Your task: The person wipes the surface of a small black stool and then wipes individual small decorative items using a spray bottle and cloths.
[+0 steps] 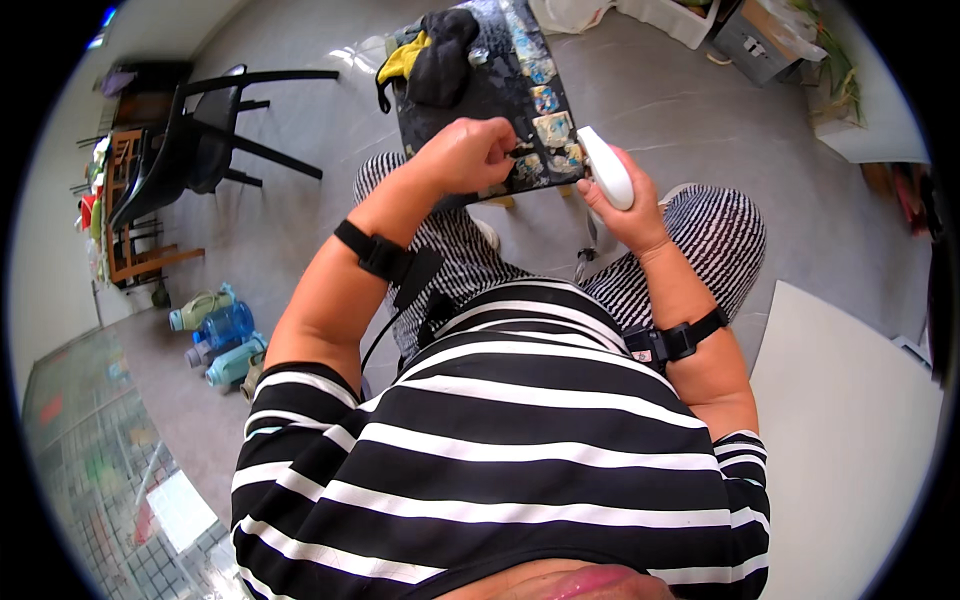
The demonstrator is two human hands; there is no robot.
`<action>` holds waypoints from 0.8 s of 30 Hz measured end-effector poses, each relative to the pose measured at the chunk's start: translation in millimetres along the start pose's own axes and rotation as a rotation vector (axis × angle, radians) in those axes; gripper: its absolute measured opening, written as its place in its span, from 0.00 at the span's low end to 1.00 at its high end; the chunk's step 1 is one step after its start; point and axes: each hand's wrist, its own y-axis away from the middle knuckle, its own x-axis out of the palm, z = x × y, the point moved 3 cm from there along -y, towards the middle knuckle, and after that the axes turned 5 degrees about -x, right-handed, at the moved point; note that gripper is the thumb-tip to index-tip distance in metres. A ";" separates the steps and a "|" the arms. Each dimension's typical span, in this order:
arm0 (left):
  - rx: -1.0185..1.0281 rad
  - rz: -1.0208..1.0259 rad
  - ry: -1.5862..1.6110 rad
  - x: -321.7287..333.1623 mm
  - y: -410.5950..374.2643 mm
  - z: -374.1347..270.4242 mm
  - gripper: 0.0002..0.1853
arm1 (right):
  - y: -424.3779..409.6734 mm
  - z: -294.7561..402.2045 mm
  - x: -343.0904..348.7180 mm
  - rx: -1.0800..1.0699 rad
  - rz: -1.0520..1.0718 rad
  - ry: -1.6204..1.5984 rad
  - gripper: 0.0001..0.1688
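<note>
My right hand (634, 202) holds a smooth white handheld device (609, 169) just off the right edge of a low, paint-spattered black table (495, 112). Over the table's near part is my left hand (469, 156), its fingers curled, with something small and dark at the fingertips that I cannot identify. Patches of dried blue, white and yellow paint run along the right side of the tabletop. On its far left part lies a bundle of dark grey cloth (446, 64) with a yellow piece (405, 58). A small shiny thing (478, 56) is beside the cloth.
A black chair (214, 142) stands at the left. Several large plastic bottles (225, 326) are on the floor at lower left. A grey box (757, 49) and a white crate (675, 22) stand at the upper right. A pale flat panel (840, 442) is at the lower right.
</note>
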 end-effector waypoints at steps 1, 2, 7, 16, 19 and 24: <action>0.053 -0.039 -0.011 -0.4 -7.6 -8.3 0.08 | -6.3 3.3 -9.8 -0.002 -0.005 0.020 0.28; 0.116 -0.080 -0.098 -0.9 -13.1 -13.9 0.08 | -10.7 8.1 -16.4 -0.016 -0.003 0.053 0.28; 0.048 -0.183 -0.416 2.8 -20.1 -25.4 0.14 | -12.9 1.7 -26.5 -0.043 -0.023 0.008 0.32; 0.287 -0.214 -0.160 -16.3 -2.4 -46.6 0.11 | -18.1 21.6 -33.3 -0.063 -0.004 0.084 0.31; 0.332 -0.183 -0.330 -11.2 -2.6 -55.0 0.07 | -16.9 26.9 -37.1 -0.061 0.001 0.079 0.31; 0.358 -0.235 -0.598 0.1 -4.7 -58.8 0.02 | -14.4 27.4 -38.2 -0.041 0.013 0.071 0.32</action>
